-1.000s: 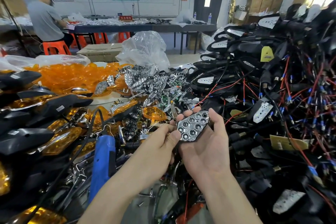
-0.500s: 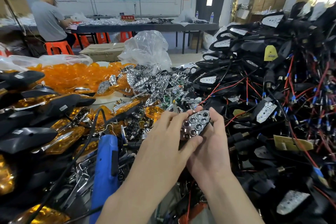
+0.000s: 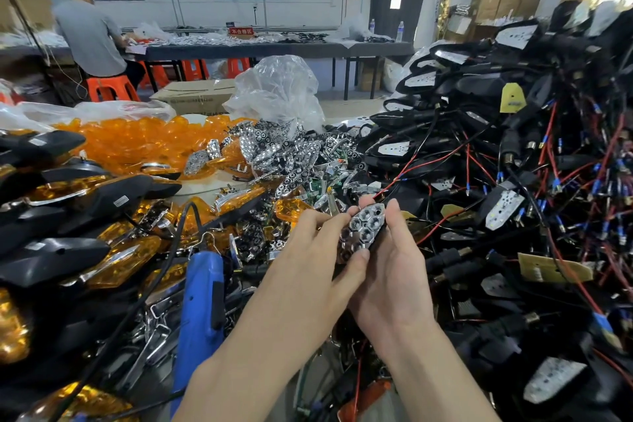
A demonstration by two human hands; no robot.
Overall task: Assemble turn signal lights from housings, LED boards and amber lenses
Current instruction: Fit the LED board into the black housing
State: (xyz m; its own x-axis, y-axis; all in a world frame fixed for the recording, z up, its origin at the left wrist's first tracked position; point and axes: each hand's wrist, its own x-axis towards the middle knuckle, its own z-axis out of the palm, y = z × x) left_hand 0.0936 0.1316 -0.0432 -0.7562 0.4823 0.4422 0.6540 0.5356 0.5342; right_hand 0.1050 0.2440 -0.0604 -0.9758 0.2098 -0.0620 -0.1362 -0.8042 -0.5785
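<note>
A chrome reflector plate [image 3: 363, 231] with several round cups sits between both hands, tilted on edge. My right hand [image 3: 394, 271] cradles it from the right, thumb up along its side. My left hand [image 3: 318, 260] covers its lower left, thumb pressed on its bottom edge and fingers curled behind. A heap of black housings with LED boards and red and black wires [image 3: 513, 164] fills the right side. Loose amber lenses [image 3: 137, 140] lie piled at the back left. More chrome reflectors [image 3: 284, 154] are heaped in the middle.
Finished black and amber lights [image 3: 68, 216] are stacked at the left. A blue corded tool [image 3: 202, 298] lies in front of them. A clear plastic bag [image 3: 281, 92] stands behind the reflectors. Another person [image 3: 89, 34] sits at a far table.
My left hand has closed in over the reflector's lower left. The reflector has turned from nearly flat to standing more on edge between both hands.
</note>
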